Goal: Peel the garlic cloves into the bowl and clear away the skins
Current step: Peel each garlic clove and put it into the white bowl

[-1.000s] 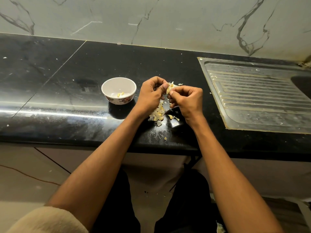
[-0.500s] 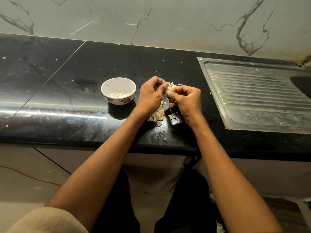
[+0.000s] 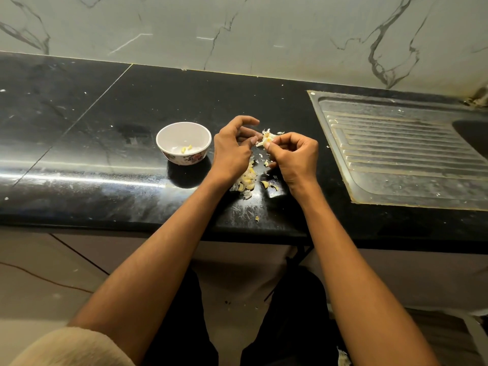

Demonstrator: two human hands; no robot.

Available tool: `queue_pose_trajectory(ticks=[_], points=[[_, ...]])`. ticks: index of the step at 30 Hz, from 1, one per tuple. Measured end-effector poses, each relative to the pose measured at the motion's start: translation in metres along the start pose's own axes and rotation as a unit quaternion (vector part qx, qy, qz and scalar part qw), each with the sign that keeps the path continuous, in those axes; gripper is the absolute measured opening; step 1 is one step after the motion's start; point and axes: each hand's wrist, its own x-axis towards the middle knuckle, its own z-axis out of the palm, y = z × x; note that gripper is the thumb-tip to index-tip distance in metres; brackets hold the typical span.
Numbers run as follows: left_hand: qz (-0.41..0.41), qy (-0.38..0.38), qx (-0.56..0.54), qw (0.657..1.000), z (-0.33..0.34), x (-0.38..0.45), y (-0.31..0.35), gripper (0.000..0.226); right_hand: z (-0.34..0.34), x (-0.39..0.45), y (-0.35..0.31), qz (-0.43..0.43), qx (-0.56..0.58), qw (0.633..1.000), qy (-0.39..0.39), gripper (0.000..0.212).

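Pinching the clove (image 3: 266,138) right of the bowl (image 3: 183,142), right hand (image 3: 295,157) is holding; left hand (image 3: 232,151), fingers loose, should strip skin outward.

bowl (image 3: 183,143) left of hands (image 3: 264,151), sink (image 3: 404,151) right

A white bowl (image 3: 183,142) with a floral band sits on the glossy black counter (image 3: 79,143); the wall (image 3: 264,35) is grey-veined marble.

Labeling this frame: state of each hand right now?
Left hand: open, fingers spread, thumb tip at the garlic clove.
Right hand: closed, pinching the garlic clove.
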Motion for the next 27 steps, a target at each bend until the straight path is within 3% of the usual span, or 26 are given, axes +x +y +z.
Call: queue_pose_trajectory(ticks=[5, 10, 14, 27], points=[[0.007, -0.026, -0.007, 1.000, 0.002, 0.000, 0.000, 0.036, 0.000, 0.000, 0.002, -0.029, -0.055, 0.998, 0.016, 0.013], [0.021, -0.034, -0.021, 0.999, 0.001, -0.001, 0.002, 0.014, 0.000, -0.004, 0.001, -0.089, -0.116, 0.989, 0.016, 0.011], [0.003, -0.048, -0.029, 0.998, 0.001, -0.001, -0.001, 0.009, 0.001, -0.005, 0.000, -0.106, -0.124, 0.987, 0.004, 0.009], [-0.062, -0.010, -0.102, 0.993, -0.004, 0.001, 0.003, 0.005, -0.002, -0.006, -0.010, 0.007, 0.045, 0.999, -0.012, 0.010]])
